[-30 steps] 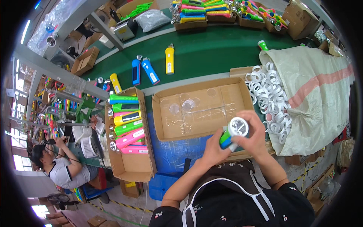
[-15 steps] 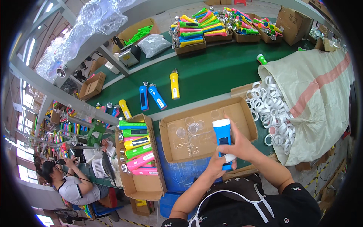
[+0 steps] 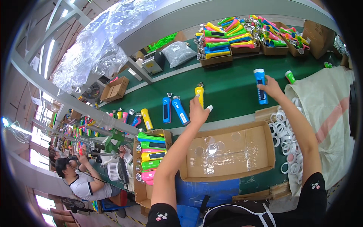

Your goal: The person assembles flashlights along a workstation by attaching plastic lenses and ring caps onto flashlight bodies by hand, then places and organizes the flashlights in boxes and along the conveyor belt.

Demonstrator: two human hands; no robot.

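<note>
My right hand [image 3: 271, 88] grips a blue flashlight [image 3: 261, 94] with a white ring around its head, out over the green belt. My left hand [image 3: 198, 113] reaches to a yellow flashlight [image 3: 200, 90] lying on the belt. Its fingers are at the flashlight's lower left side, and the thumb, wrapped in white, is spread apart on the right. Left of it lie two blue flashlights [image 3: 166, 109] and another yellow flashlight [image 3: 146, 119], their silvery parts showing at the ends. A shallow cardboard box [image 3: 245, 170] before me holds several clear round discs [image 3: 213, 148].
White rings [image 3: 291, 147] spill from a pale sack [image 3: 332, 121] at right. Colourful flashlights fill a box [image 3: 143, 191] at left and boxes [image 3: 215, 61] at the back. A green flashlight [image 3: 290, 76] lies near the sack. A metal frame [image 3: 227, 18] crosses above; a co-worker [image 3: 83, 178] sits far left.
My hands have come apart from the blue flashlight. The right hand has carried it forward onto or over the belt; the left has reached to the yellow flashlight. The view has shifted.
</note>
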